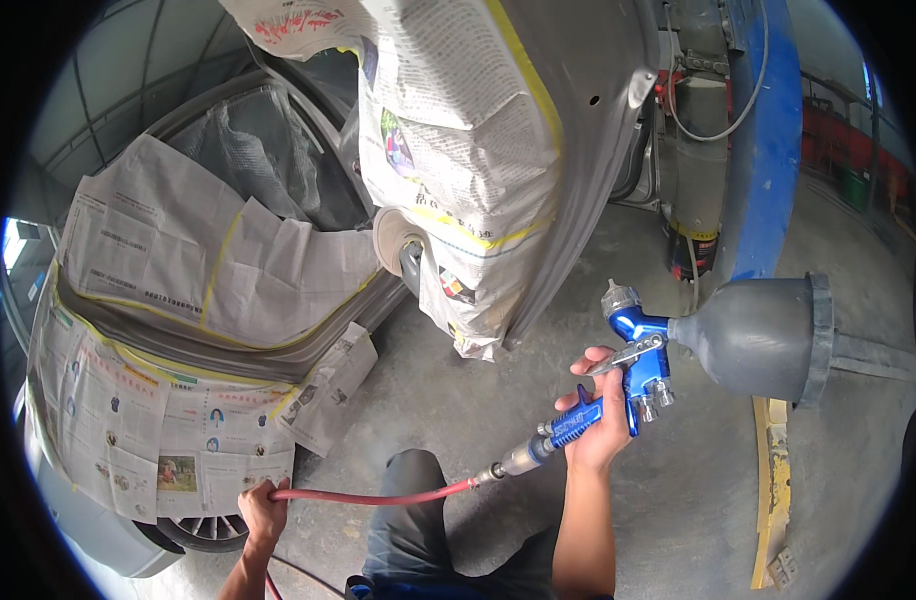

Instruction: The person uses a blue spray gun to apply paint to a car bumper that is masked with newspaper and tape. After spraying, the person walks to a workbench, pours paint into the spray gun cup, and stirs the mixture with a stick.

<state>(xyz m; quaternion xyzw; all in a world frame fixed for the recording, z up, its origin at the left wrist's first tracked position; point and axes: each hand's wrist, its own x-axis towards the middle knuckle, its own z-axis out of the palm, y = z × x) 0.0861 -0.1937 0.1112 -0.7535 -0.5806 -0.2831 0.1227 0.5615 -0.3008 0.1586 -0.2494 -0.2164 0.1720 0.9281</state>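
We note the right hand [600,430] closed around the grip of a blue-and-silver spray gun [642,345], right of centre, out over the grey concrete floor [378,395]. Its fingers reach the silver trigger [630,354]; we cannot tell whether they press it. Palm and fingers hide part of the grip. The nozzle [620,298] points toward the upper edge of our view.

A dark grey cup [748,335] joins the gun's right side, its wide end turned right. The walls are opaque, so we cannot make out the contents. Behind it a pale strip [883,357] runs toward the rim, partly covered; we cannot say what it is.

The left hand [263,515] is closed around a red hose [373,498], which runs across above one knee to the fitting below the grip. Within the fist the hose is hidden; a red length shows below and leaves at the lower edge. We cannot see whether the two pieces are one.

Newspaper sheets [203,255] with yellow tape cover most of the car body [73,515] at left. The wheel [213,532] shows only its lower part beneath the paper. A papered panel [458,130], cut off at the top, hides the ground behind it.

Right of it: a grey cylinder [700,140] and a blue post [768,150], both cut off above. The green drum [854,188] by the far wall is small and dim.
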